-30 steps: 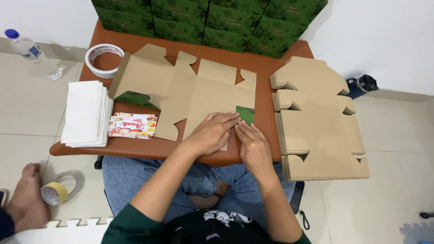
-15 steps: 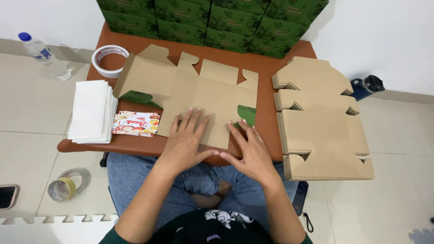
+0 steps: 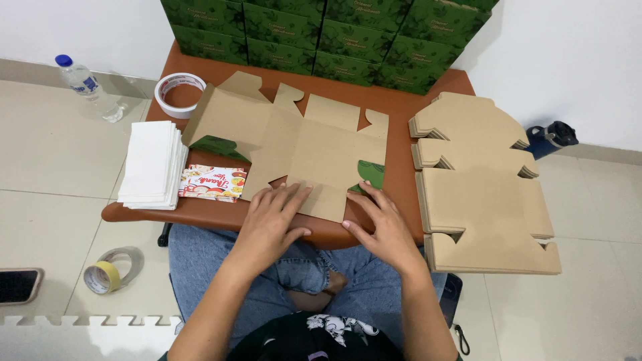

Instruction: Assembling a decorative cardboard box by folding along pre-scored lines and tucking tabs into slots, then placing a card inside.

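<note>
Kraft cardboard box blank [image 3: 304, 144] lay unfolded flat on our brown table [image 3: 200, 212] | left hand [image 3: 271, 222] pressed flat on its near flap; right hand [image 3: 380, 227] open beside flap edge, hands apart | blank stack [image 3: 481, 194] at right

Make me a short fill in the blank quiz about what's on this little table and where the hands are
1. Both hands rest on the near edge of the flat ____ box blank.
2. The stack of white sheets lies at the table's ____ end.
3. The roll of tape on the brown table is ____ in colour.
4. The left hand and right hand lie palm ____.

Missing words: cardboard; left; white; down
</note>
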